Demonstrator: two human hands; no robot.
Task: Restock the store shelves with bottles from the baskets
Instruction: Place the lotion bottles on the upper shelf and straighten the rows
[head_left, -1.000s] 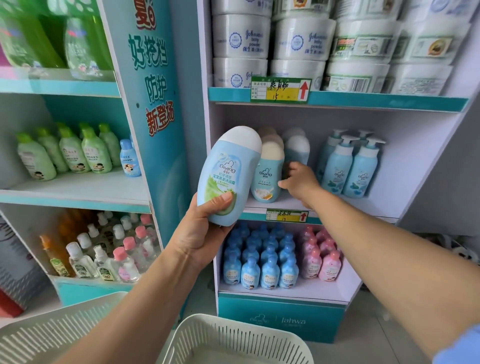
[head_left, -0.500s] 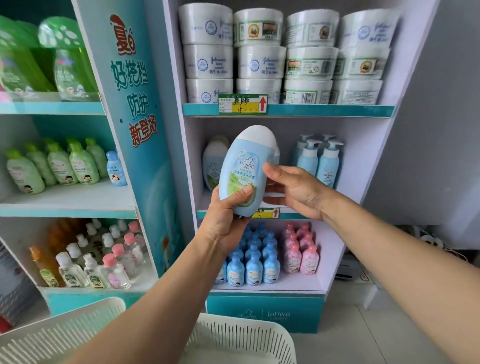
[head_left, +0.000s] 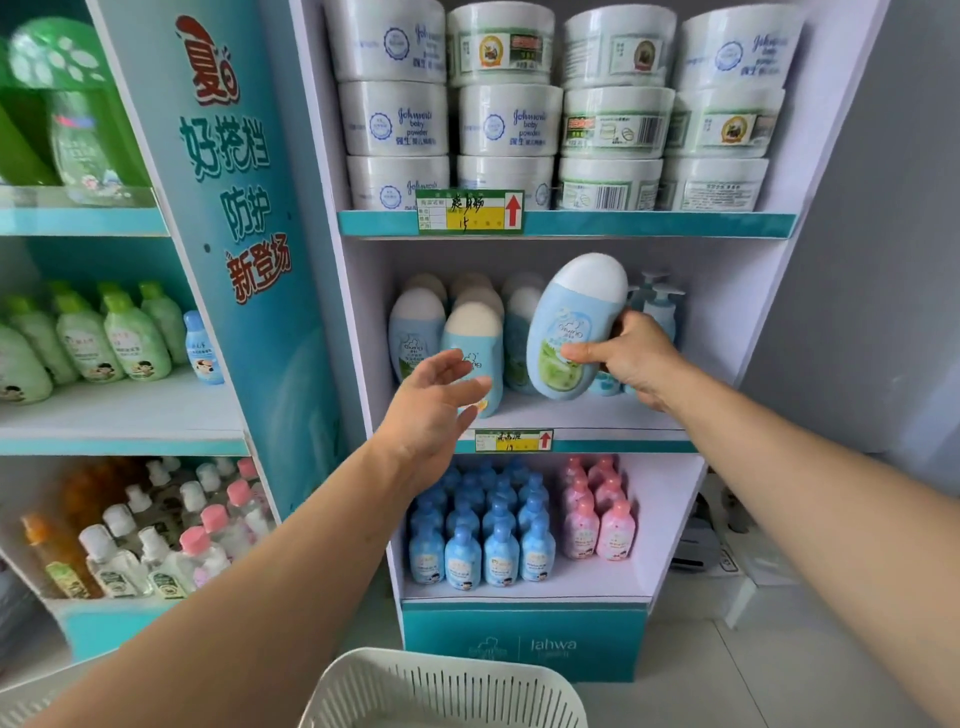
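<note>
My right hand (head_left: 631, 358) grips a light-blue bottle with a white cap (head_left: 574, 325), tilted, held just above the middle shelf (head_left: 587, 415) of the right-hand unit. It hangs beside several matching blue bottles (head_left: 470, 353) standing on that shelf, with pump bottles (head_left: 660, 306) behind my right hand. My left hand (head_left: 434, 410) is open and empty, fingers spread, in front of the shelf's left bottles. A white slotted basket (head_left: 441, 691) sits at the bottom edge of the view.
White powder tubs (head_left: 556, 119) fill the top shelf. Small blue bottles (head_left: 480, 535) and pink bottles (head_left: 597, 514) fill the lower shelf. The left unit holds green bottles (head_left: 104, 338) and small clear bottles (head_left: 156, 545). A second basket edge (head_left: 26, 701) shows bottom left.
The bottle passed from my left hand to my right hand and moved right toward the shelf. My left hand let go and is now open.
</note>
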